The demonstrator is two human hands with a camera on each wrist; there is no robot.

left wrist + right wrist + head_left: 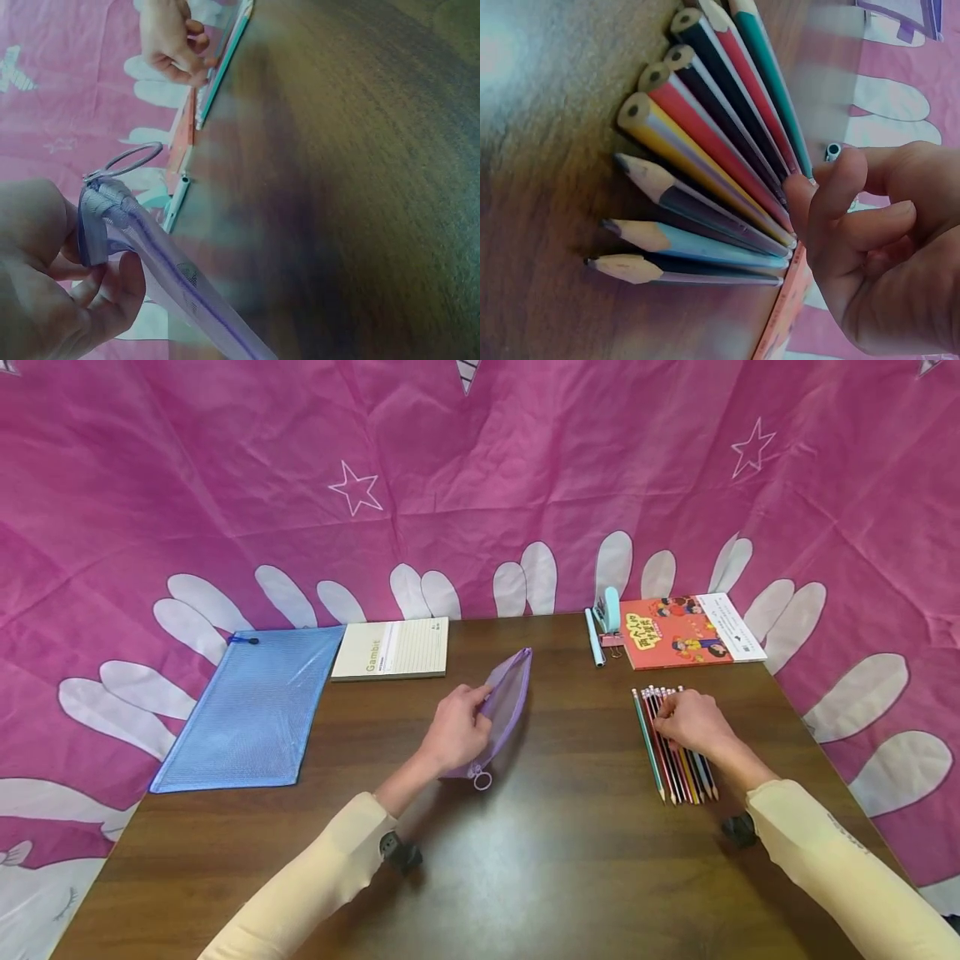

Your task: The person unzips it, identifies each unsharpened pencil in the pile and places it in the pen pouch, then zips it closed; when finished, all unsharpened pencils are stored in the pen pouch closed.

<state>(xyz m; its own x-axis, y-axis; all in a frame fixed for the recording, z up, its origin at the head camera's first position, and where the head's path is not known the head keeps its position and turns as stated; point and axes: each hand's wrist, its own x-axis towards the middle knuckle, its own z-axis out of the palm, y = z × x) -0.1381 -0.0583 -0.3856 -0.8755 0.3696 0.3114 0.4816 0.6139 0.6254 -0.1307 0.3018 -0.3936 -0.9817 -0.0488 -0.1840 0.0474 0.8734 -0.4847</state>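
My left hand (456,732) grips the edge of a purple zipper pouch (512,689) and holds it tilted up from the table, its mouth parted. A round pull ring (482,781) hangs at the pouch's near end; in the left wrist view the thumb and fingers pinch the zipper end. At the right, my right hand (693,720) is over the eraser ends of a row of pencils (678,768). In the right wrist view its bent fingers (801,196) touch or nearly touch the ends; whether they pinch a pencil cannot be made out.
A blue mesh zipper bag (243,710) lies at the left beside a cream notebook (392,647). At the back right are a light blue pen (594,637), a mint stapler (609,607), a pink binder clip (612,641) and a red picture book (675,632). A pink curtain (480,468) hangs behind.
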